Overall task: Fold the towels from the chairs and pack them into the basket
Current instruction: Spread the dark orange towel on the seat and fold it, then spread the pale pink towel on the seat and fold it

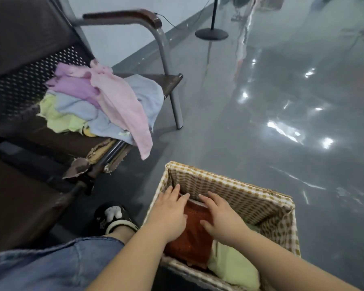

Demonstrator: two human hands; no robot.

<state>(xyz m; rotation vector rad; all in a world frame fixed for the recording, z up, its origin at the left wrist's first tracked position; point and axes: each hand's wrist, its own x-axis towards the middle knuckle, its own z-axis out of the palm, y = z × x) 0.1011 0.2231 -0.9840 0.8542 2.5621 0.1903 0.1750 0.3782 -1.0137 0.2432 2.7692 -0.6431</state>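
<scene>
A basket with a brown-and-white checked lining stands on the floor in front of me. Inside it lies a folded rust-red towel with a pale green towel beside it on the right. My left hand and my right hand both rest flat on the red towel, fingers spread toward the basket's far wall. On the chair seat to the left sits a loose heap of towels: pink, purple, light blue and yellow-green.
The chair has a grey metal armrest and leg, and torn upholstery at the seat's front edge. My foot in a black sandal is left of the basket. A stand with a round black base is far back on the glossy grey floor.
</scene>
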